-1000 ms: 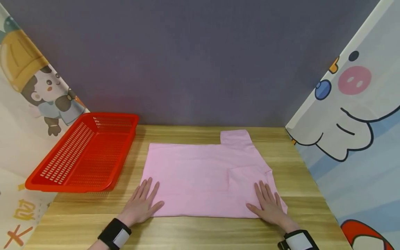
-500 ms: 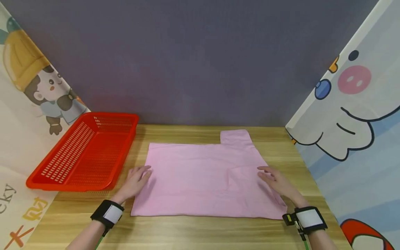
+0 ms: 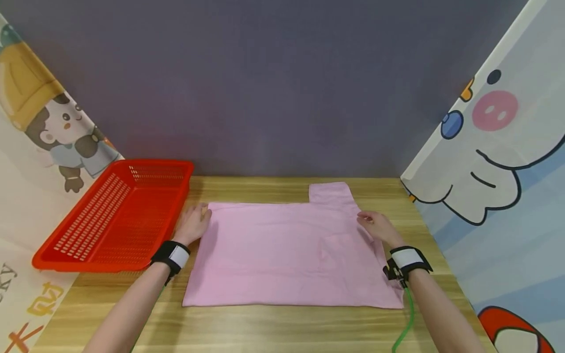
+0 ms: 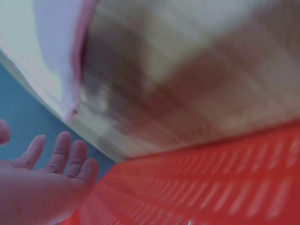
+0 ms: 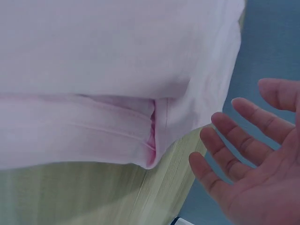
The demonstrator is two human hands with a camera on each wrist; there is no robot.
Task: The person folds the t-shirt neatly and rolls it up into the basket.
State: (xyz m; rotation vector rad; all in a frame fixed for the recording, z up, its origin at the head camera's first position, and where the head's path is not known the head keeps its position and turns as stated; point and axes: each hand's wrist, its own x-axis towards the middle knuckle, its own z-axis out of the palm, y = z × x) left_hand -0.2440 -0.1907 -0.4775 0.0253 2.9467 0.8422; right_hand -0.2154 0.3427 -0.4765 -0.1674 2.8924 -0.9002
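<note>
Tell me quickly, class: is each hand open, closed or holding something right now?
Left hand: open, holding nothing, near the pink cloth.
Right hand: open, holding nothing.

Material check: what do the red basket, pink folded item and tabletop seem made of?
Red basket: likely moulded plastic with a slight sheen, judging by its uniform slotted walls. Pink folded item: soft, matte fabric, perhaps cotton; creases and turned-over edges show. Tabletop: wood or wood-look laminate, smooth; grain streaks show, but I can't tell which.
</note>
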